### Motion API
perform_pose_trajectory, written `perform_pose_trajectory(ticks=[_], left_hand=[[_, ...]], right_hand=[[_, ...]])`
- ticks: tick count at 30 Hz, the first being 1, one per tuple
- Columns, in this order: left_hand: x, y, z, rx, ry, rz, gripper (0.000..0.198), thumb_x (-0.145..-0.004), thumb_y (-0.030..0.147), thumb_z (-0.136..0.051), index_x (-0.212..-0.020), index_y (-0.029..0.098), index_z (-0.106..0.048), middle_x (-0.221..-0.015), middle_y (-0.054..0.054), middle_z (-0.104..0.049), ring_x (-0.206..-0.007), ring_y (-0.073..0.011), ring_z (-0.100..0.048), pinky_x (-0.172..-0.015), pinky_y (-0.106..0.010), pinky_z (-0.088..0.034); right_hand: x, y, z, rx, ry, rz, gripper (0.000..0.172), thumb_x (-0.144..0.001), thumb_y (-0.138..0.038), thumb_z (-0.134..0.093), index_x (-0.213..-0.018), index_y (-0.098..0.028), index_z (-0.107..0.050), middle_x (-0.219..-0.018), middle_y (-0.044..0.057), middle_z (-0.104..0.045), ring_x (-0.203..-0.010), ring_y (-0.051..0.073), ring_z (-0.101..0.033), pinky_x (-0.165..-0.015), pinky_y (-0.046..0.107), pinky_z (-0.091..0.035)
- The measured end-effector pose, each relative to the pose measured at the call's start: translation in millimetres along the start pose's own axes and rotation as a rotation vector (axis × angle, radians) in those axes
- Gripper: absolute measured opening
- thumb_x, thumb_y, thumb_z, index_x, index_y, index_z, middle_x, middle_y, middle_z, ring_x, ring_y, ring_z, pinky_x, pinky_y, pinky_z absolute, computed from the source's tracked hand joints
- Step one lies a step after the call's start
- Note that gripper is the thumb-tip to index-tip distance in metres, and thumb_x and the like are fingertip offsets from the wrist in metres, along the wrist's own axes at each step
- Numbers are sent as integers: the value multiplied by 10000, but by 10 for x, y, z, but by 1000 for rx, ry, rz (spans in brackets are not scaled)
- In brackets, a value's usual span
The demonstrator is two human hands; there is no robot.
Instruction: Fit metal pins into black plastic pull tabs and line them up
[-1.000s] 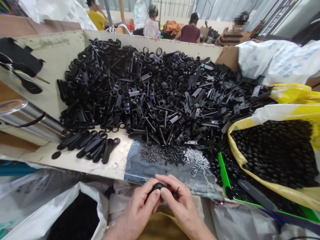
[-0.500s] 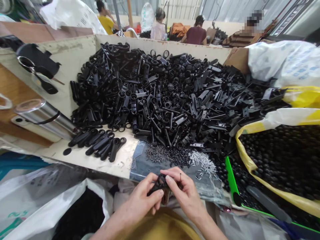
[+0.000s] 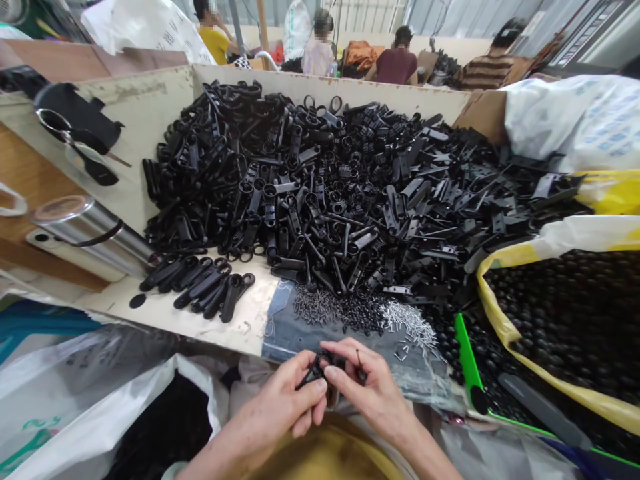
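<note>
My left hand (image 3: 287,397) is closed round a black plastic part with a ring-shaped end (image 3: 315,375), low in front of the bench edge. Thumb and fingers of my right hand (image 3: 373,387) pinch the same part from the other side. A small dark pin-like piece (image 3: 359,363) shows at my right fingers; how it is held I cannot make out. Just beyond my hands, a blue-grey cloth (image 3: 285,333) bears small dark pieces (image 3: 313,307), glossy black pieces (image 3: 367,317) and silver pins (image 3: 410,323).
A large heap of black plastic parts (image 3: 300,193) fills the bench. Several handle-shaped pieces (image 3: 215,290) lie in a row beside a steel flask (image 3: 95,230). At right stand a green edge strip (image 3: 467,360) and a yellow-rimmed sack (image 3: 493,307). Several people sit beyond the back panel.
My right thumb has shifted slightly over the ring-ended part, and more of the part shows. Both hands stay in nearly the same place; the view has moved a little.
</note>
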State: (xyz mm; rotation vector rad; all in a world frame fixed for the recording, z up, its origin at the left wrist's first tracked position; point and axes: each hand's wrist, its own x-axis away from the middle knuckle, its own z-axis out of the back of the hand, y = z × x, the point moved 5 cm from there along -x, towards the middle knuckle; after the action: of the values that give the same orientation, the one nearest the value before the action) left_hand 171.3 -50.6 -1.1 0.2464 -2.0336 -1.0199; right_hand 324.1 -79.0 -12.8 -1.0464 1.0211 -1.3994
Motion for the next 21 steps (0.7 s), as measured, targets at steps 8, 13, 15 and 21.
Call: perform_pose_trajectory(ticks=[8,13,15,21], left_hand=[[37,-87,7,57,-93,35,475,-889,475,-691,-1193,139,-550,-658,37,-633,-437,-32,-306,-492,-238,-172],[20,-122,-7,99,-138,51,395,-908,425,-675,-1155,133,-575,-662,8,-660,-416,-27,-318,-477,-234,-165],[13,-124,-24,99,-152,43,387,-914,429,-670,-1150,135,-581,-658,8,-658,-408,-27,-307,-473,-234,-164],[12,-198,21,9,-92,56,475,-903,487,-669,-1214,133,-604,-654,36,-607,-456,-52,-325,-482,-213,-219]], right_hand=[[-2,-54,-10,-33,-110,30,320,-895,-247,-653,-1187,-229,-780,-944,29,-660,-587,90,-441,-528,231,-376],[-8,-76,31,-62,-157,32,331,-879,-231,-651,-1180,-229,-789,-920,21,-636,-544,65,-401,-503,220,-344],[-7,-78,35,-66,-168,29,340,-877,-222,-650,-1188,-233,-788,-925,21,-633,-538,58,-386,-496,214,-325],[45,-86,51,-56,-160,20,367,-869,-192,-659,-1205,-275,-780,-958,18,-663,-546,68,-390,-506,218,-326]])
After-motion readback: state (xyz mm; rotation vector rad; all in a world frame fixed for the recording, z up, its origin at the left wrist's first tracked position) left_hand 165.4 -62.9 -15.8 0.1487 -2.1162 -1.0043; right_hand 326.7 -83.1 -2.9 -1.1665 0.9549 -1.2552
